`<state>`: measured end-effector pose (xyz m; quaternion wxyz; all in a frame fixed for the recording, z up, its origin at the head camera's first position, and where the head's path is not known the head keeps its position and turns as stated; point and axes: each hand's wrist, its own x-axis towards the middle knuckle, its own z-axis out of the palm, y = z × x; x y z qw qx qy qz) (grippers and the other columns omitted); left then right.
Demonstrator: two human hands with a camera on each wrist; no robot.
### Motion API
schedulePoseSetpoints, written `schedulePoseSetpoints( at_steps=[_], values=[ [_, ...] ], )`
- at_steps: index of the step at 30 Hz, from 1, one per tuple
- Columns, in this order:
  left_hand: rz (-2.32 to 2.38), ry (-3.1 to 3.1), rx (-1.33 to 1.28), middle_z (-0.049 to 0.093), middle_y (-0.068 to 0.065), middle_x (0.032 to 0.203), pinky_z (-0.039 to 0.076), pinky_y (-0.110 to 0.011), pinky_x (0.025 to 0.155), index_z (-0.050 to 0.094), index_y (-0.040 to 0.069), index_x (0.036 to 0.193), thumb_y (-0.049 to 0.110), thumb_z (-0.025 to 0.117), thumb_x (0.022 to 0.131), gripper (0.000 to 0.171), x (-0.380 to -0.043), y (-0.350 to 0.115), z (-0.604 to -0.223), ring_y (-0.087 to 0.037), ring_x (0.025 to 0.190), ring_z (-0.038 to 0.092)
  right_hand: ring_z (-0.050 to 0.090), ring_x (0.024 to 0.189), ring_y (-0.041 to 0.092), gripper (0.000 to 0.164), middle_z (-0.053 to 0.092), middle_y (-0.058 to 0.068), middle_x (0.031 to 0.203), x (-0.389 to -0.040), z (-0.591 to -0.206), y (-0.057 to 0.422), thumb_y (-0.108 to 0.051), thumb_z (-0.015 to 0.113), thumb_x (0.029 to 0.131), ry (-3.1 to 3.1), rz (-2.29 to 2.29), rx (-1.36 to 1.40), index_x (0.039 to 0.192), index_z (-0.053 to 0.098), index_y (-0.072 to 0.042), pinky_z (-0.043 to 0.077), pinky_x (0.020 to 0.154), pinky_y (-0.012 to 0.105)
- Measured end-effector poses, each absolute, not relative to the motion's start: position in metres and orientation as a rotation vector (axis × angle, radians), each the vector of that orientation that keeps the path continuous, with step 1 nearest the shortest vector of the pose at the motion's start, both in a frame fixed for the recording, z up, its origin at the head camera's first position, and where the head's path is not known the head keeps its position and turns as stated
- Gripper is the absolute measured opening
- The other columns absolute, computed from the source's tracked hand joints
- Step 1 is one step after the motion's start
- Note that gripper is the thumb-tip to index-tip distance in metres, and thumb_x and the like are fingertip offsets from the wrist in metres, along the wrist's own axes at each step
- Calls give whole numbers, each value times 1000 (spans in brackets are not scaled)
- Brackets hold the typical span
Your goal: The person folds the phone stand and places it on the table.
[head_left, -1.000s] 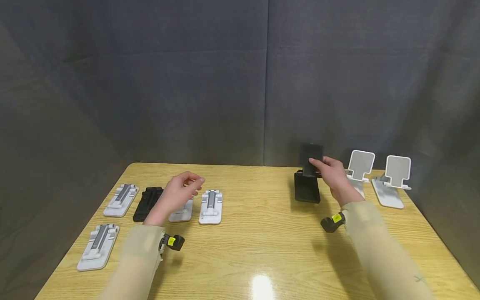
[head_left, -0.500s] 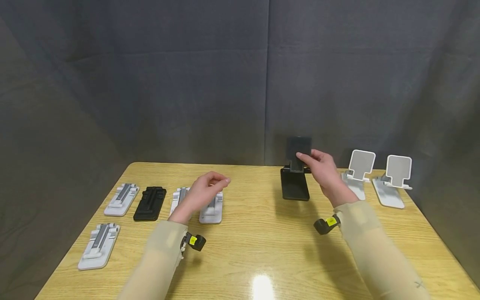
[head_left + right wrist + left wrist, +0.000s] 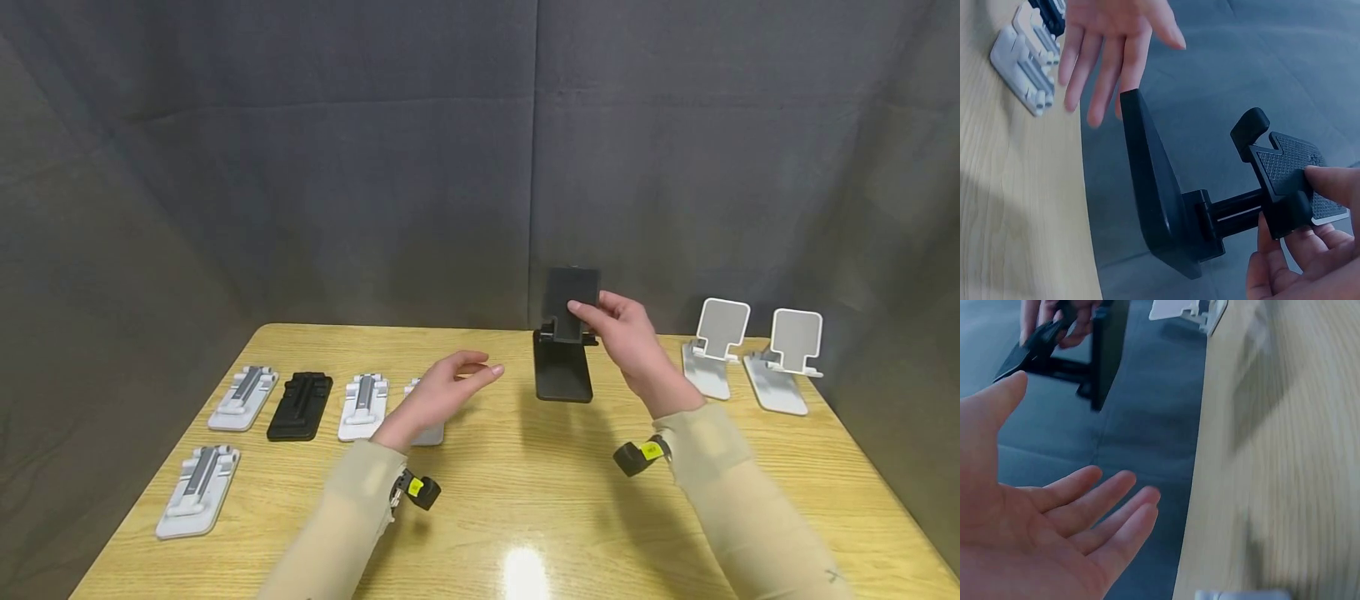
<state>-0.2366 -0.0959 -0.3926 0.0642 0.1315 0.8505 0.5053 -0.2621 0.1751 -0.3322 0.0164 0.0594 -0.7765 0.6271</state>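
Observation:
My right hand [image 3: 636,343] pinches the upper plate of an unfolded black phone stand [image 3: 564,375], thumb on the front and fingers behind. The stand hangs in the air above the table's far part, its arm and hinge plain in the right wrist view. Palm and spread fingers of my left hand [image 3: 1054,531] face the stand without touching it; they hold nothing. In the head view that hand [image 3: 446,387] hovers over a folded white phone stand [image 3: 429,436], partly covering it. Other folded stands lie to the left: white [image 3: 363,408], black [image 3: 300,408].
Two unfolded white stands [image 3: 705,375] [image 3: 777,387] stand at the table's right back. Two more folded white stands [image 3: 243,400] [image 3: 197,496] lie at the left side. A dark cloth [image 3: 375,167] hangs behind the wooden table [image 3: 517,492].
My right hand has carried the black stand leftward, away from the white unfolded ones. The left hand has moved right toward it, its fingers opening out, and uncovered a folded white stand.

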Motion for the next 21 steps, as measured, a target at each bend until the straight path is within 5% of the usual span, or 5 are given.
schedulePoseSetpoints(
  at_steps=[5, 10, 21],
  values=[
    [1509, 2544, 414, 61, -7, 135, 47, -46, 103, 57, 9, 142, 56, 61, 98, 64, -234, -82, -393, -25, 124, 57, 46, 83, 20, 27, 52, -4, 72, -259, -330, 167, -28, 69, 99, -2399, 1996, 214, 96, 60, -3, 38, 79, 33],
    [1506, 2480, 396, 62, -9, 132, 48, -47, 101, 55, 8, 144, 59, 60, 97, 69, -229, -68, -396, -26, 120, 59, 54, 101, 24, 32, 69, -1, 87, -256, -329, 161, -28, 67, 100, -2396, 2030, 248, 115, 65, 0, 39, 97, 38],
    [1788, 2195, 412, 72, -13, 107, 54, -50, 93, 51, -5, 136, 38, 64, 102, 56, -223, -47, -401, -32, 101, 69, 53, 112, 24, 32, 74, 6, 96, -246, -325, 150, -23, 66, 101, -2408, 2053, 314, 123, 65, 0, 38, 100, 42]
  ],
)
